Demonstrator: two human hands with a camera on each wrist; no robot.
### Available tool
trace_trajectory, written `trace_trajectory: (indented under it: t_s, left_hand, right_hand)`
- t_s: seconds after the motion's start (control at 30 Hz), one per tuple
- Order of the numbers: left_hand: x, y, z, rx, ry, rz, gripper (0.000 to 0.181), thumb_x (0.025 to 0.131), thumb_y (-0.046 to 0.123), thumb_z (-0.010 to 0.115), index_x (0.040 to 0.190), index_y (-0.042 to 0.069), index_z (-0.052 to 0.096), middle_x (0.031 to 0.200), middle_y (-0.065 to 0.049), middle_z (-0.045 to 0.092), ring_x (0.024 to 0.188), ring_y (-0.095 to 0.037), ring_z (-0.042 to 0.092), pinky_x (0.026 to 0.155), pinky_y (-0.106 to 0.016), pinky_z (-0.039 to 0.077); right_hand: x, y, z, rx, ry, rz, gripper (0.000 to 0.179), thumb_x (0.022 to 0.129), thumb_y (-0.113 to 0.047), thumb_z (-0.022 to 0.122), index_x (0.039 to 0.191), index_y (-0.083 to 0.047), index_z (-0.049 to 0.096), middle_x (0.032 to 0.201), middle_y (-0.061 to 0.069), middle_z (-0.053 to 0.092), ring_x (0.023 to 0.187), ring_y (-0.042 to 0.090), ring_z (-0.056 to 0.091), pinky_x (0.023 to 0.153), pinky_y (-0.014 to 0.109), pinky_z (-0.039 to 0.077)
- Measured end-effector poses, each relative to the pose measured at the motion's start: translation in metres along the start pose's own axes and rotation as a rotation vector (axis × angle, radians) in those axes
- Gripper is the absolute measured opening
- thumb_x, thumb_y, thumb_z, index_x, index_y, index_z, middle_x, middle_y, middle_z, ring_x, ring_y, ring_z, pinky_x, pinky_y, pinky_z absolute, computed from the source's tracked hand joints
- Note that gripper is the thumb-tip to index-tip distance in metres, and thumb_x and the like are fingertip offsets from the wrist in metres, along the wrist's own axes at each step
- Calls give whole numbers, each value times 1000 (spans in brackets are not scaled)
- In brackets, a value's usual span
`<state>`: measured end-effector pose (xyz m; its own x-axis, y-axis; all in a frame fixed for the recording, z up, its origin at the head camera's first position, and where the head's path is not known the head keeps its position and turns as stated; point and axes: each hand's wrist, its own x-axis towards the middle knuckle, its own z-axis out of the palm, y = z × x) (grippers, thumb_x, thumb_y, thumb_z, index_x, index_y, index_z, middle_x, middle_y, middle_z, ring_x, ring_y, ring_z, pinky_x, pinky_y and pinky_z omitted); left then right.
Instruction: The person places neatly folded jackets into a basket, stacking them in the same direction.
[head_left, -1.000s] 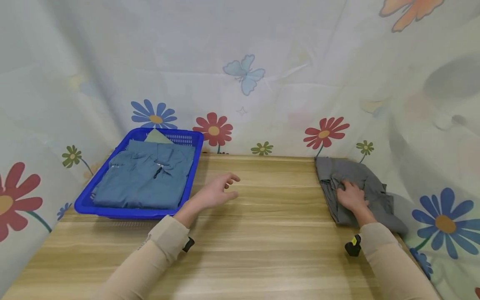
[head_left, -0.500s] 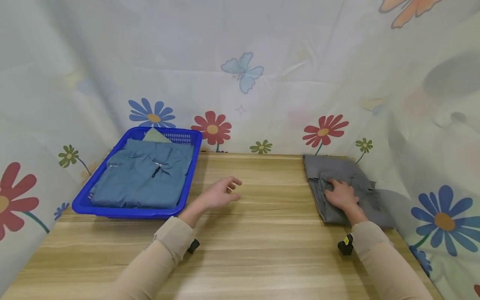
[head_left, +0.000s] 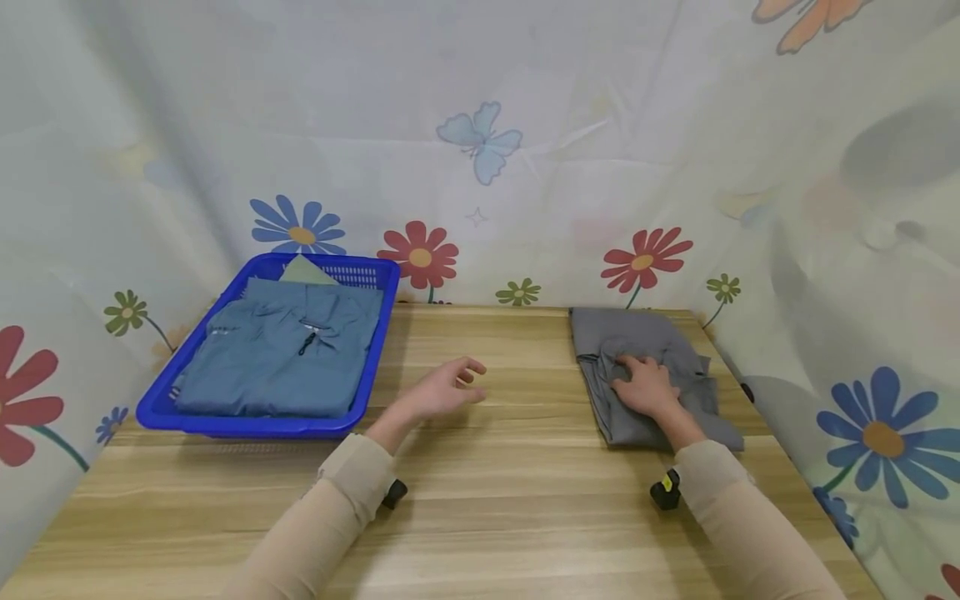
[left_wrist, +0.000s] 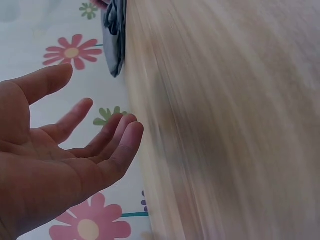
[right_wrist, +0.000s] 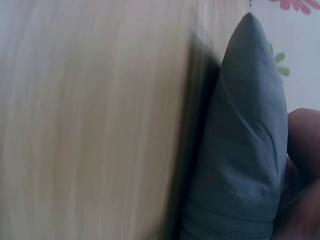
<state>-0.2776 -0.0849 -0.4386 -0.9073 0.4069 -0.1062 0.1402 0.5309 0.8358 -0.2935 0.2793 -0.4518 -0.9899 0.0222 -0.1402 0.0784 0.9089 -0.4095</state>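
A folded grey garment lies at the right of the wooden table; in the right wrist view its stitched hem shows up close. From above, my right hand grips bunched cloth in the middle of it, fingers bent into the folds. My left hand hovers over the middle of the table with nothing in it. In the left wrist view the fingers of my left hand are relaxed and slightly bent, apart from any object.
A blue plastic basket stands on the left of the table. Inside lies a folded blue garment with a black zip pull, and a pale green corner sticks up behind it. A flower-printed curtain hangs along the back and sides.
My right hand has moved left across the table, and the grey garment has come along with it, away from the right edge. My left hand has stayed nearly in place.
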Motion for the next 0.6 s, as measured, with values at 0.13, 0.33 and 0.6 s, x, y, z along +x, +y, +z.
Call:
trace_trajectory:
  t_s: [0.13,0.33,0.6]
  left_hand:
    - [2,-2,4,-21,-1,-12,44,100,19,69,139,3,57,138,-26,55,124,-39,55,101,-53,48]
    - [5,-5,9,-38,19,-47,49,100,21,69,143,6,54,142,-24,51,127,-39,53,102,-55,46]
    - [12,-6,14,-112,52,-73,55,100,20,69,149,8,48,148,-27,45,133,-42,47,106,-57,42]
  right_hand:
    - [-1,-13,7,2,-3,-42,53,103,-24,49,152,-3,45,154,36,28,140,60,21,98,86,20]
    - [-4,-31,17,3,-18,-101,51,104,-24,50,151,-5,49,154,34,30,139,58,26,97,84,27]
    - [0,-57,30,-1,-17,-178,48,105,-23,51,149,-7,52,150,32,37,136,55,32,97,76,36]
